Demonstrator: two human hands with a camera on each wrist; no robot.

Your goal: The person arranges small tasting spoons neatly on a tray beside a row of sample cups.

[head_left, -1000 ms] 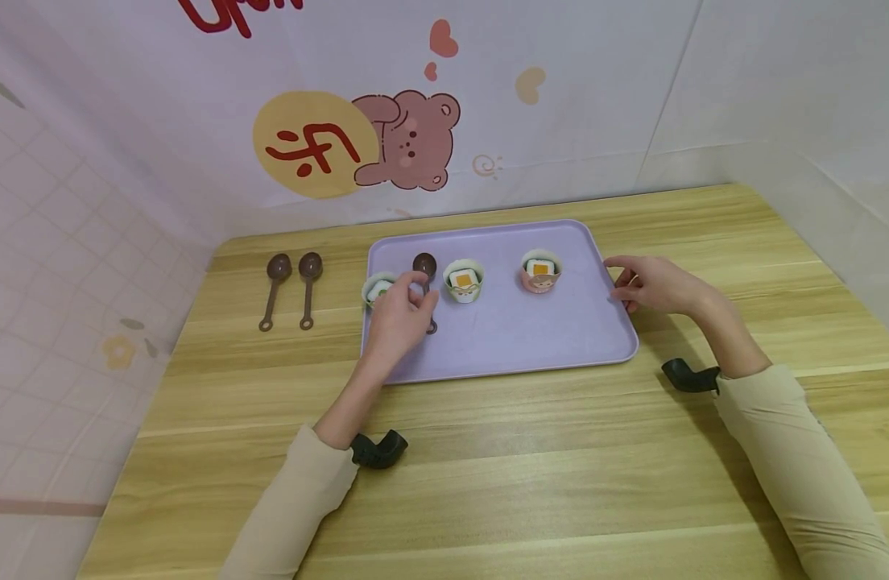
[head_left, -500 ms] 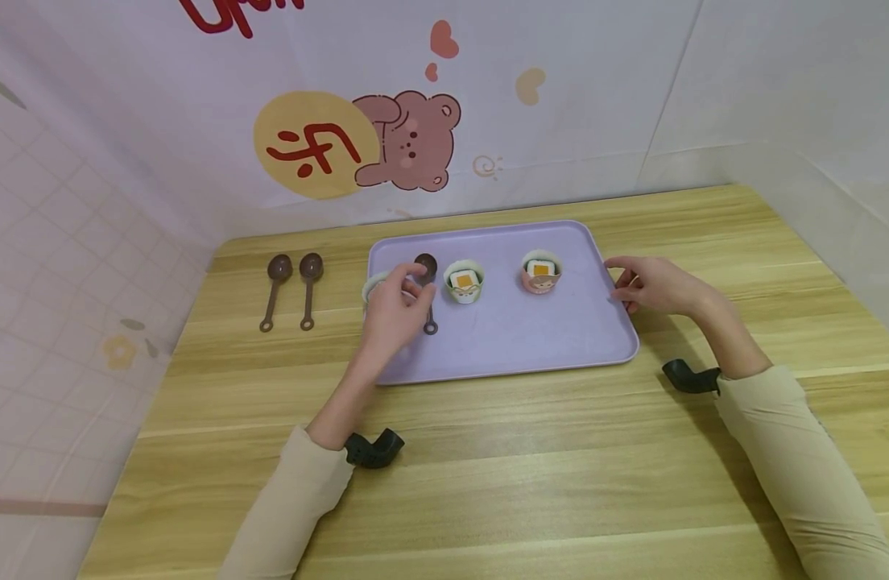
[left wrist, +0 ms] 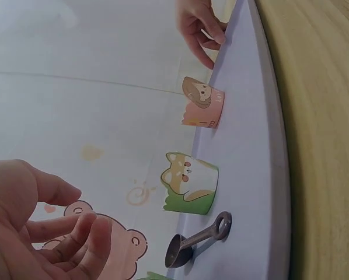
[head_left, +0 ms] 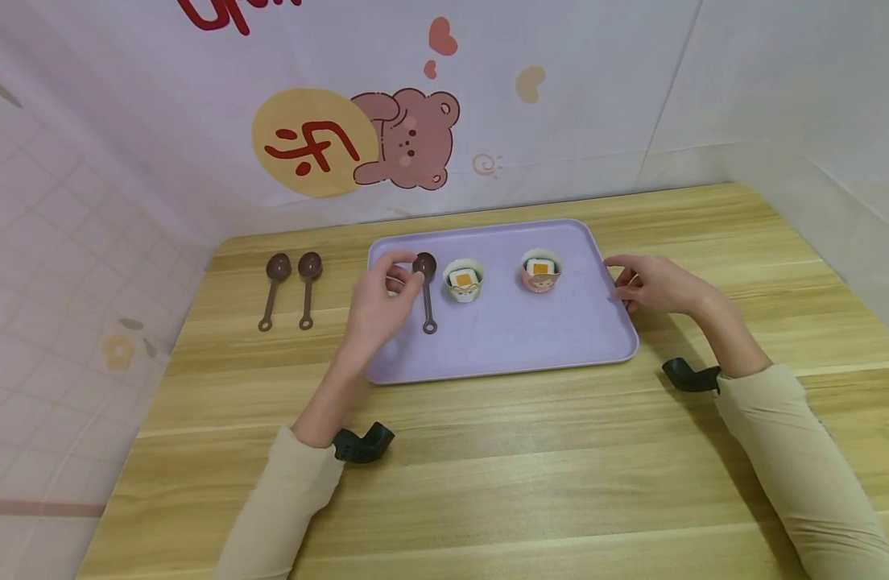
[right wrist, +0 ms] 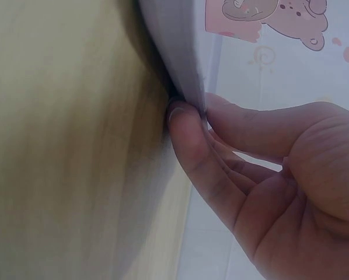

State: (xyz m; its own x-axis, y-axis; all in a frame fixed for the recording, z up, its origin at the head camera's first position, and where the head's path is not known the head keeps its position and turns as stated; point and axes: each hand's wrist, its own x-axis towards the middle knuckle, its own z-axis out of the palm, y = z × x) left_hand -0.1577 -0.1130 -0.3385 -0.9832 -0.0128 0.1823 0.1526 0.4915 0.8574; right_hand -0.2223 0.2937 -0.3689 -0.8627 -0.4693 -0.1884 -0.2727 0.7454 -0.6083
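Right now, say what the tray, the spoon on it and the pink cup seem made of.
Tray: likely matte plastic, smooth with raised rim. Spoon: probably glossy plastic, catching highlights. Pink cup: apparently matte printed paper, thin, scalloped edge.

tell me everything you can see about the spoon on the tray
The spoon is dark brown, plastic-looking and slightly glossy, with a round bowl, seemingly opening upward, and a thin handle ending in a ring. It lies on the purple tray, bowl toward the backdrop, left of the animal-print cup. The left hand hovers beside it, apparently not touching.
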